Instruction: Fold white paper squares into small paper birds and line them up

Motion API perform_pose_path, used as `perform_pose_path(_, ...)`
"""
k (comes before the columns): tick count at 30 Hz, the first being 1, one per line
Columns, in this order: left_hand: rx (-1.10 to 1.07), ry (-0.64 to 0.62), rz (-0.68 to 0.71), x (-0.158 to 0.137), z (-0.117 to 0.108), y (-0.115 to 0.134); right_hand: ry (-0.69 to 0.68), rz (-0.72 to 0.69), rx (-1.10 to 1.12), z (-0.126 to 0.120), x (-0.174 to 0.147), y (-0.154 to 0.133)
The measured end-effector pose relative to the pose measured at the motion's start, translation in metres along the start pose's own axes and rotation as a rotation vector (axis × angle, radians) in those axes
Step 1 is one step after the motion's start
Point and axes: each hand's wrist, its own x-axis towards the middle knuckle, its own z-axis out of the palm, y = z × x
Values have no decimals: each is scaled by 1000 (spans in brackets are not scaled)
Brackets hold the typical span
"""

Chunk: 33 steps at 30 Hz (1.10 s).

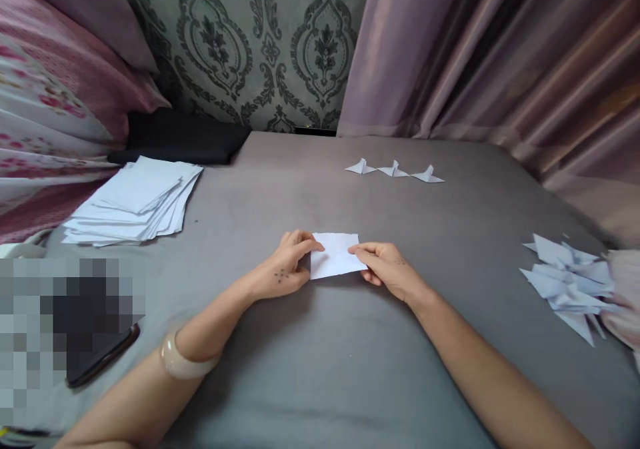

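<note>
Creased white paper (340, 256) sits between a person's two hands at the middle of a grey sheet (280, 196), on it or just above it; the view does not settle which. Nearest the lens, a pale bangle (187, 359) circles the left arm (135, 389), and a dark, phone-like slab (103, 356) lies by the sheet's left edge, partly masked by blurred squares. The hands stand apart, joined only by the sheet of paper: the left hand (287, 269) is clamped on its left edge, a finger laid over the top, while the right hand (387, 266) pinches its right edge. Near the sheet's right edge, a cluster of folded paper cranes (570, 279) overlaps beside pale pink fabric (627, 286). Toward the left edge, farther off, lies a loose stack of white paper (135, 199). Three paper cranes (394, 169) form a row, wingtip to wingtip, right of middle near the far edge. A flat black item (185, 136) occupies the far left corner, alongside pink floral fabric (65, 102). Beyond hang mauve curtains (450, 56) and damask-patterned wallpaper (270, 42).
</note>
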Motion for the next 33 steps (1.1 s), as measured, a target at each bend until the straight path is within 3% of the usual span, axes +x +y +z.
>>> perform_pose_path(6, -15, -73, -3, -2, -5, 2, -8, 101, 174, -1, 1, 1)
perform_pose_path(11, -12, 39, -37, 1, 2, -1, -137, 162, 242, -10, -1, -5)
perform_pose_path(13, -8, 111, -87, 2, 7, -1, -247, 133, 185, -17, -3, -7)
perform_pose_path(15, -3, 167, -136, 4, 12, 0, -263, 73, 31, -22, -4, -6)
perform_pose_path(21, 62, 285, -196, 11, 22, 4, 109, -202, -512, -13, -5, 2)
perform_pose_path(25, 83, 328, -240, 15, 25, 3, 320, -222, -709, 3, -3, 4)
perform_pose_path(33, 155, 387, -224, 17, 30, -1, 392, -189, -861, 10, 0, 5)
